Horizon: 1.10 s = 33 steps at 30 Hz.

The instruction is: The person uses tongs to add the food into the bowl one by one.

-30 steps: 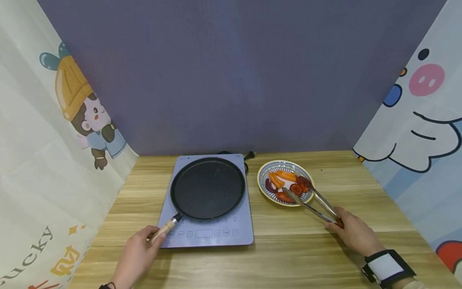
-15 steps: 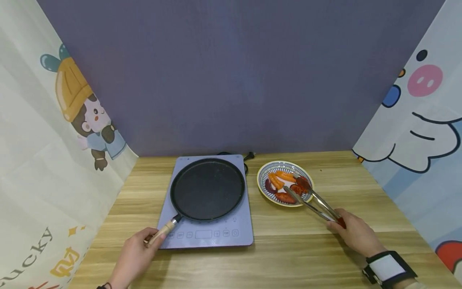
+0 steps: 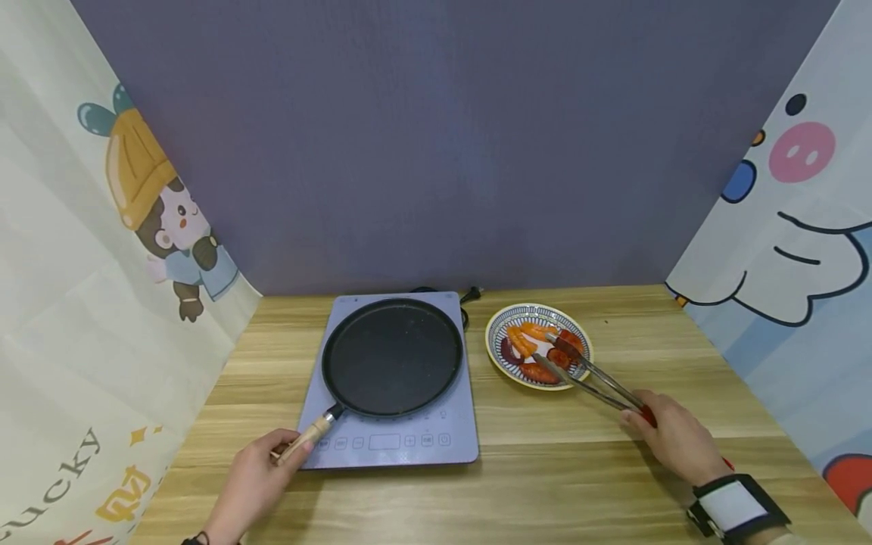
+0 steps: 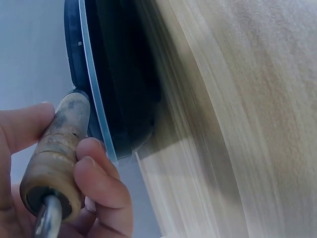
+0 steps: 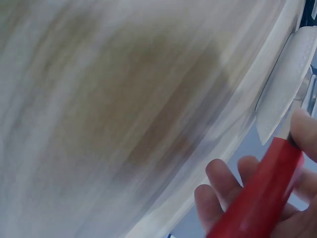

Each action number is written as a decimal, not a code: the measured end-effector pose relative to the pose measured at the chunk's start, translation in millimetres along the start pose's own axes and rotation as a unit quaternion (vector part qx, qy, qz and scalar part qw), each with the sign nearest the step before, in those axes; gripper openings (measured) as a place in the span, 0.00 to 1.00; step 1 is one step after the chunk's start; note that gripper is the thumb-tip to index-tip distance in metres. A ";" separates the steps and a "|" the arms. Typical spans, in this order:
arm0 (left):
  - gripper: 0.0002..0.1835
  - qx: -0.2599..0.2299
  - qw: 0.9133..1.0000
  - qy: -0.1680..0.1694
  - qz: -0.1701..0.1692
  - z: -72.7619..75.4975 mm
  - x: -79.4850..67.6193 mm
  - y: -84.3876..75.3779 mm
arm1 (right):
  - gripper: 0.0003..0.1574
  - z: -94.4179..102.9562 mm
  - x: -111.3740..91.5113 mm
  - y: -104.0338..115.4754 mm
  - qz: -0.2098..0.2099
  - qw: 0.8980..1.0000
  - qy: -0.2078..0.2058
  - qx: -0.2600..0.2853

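My left hand (image 3: 262, 469) grips the wooden handle (image 4: 57, 148) of a flat black pan (image 3: 391, 356), fingers and thumb wrapped on either side of it. The pan sits on a pale lilac induction cooktop (image 3: 436, 450). In my right hand (image 3: 677, 439) is a pair of metal tongs (image 3: 606, 382) with red grips (image 5: 257, 198). The tongs' arms are spread, their tips over a patterned plate (image 3: 500, 367). On that plate lie orange strips (image 3: 521, 341), dark red pieces (image 3: 559, 357), a reddish sausage-like piece (image 3: 538, 372) and a purple slice (image 3: 509, 351). One tong tip overlaps the red pieces.
A black power cord and plug (image 3: 471, 294) lie behind the cooktop. The wooden table (image 3: 545, 484) meets a grey-purple panel (image 3: 463, 151) at the back. Printed curtains (image 3: 61, 303) flank it left and right.
The tongs have drawn back slightly toward the lower right, and their far tip has shifted left across the plate's food. The left hand and pan stay put.
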<state>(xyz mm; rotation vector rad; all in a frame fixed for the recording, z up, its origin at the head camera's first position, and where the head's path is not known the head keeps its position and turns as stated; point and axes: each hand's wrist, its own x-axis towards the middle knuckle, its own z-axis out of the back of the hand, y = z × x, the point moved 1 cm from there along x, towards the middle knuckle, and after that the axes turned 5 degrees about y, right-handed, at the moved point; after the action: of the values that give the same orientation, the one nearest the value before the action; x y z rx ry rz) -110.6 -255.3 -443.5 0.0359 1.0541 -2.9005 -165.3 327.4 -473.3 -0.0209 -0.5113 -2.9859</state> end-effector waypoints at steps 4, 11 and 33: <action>0.17 -0.004 1.000 -0.003 -0.002 0.0 -1.3 1.2 | 0.31 -0.2 -1.1 0.6 0.003 1.000 -0.025 -0.008; 0.14 -0.008 1.000 -0.021 -0.018 -0.9 -3.4 2.5 | 0.26 0.3 -0.7 2.0 0.024 0.997 -0.069 -0.011; 0.15 -0.011 0.999 -0.027 -0.020 -4.6 -3.8 1.8 | 0.30 41.2 33.6 15.2 0.056 0.996 -0.053 -0.054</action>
<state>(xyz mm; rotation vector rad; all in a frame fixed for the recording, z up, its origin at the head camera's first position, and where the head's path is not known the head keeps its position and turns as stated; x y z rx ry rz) -106.7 -253.6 -448.1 -0.0644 1.0904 -2.9062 -197.2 323.3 -428.4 -0.2095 -0.3467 -2.9103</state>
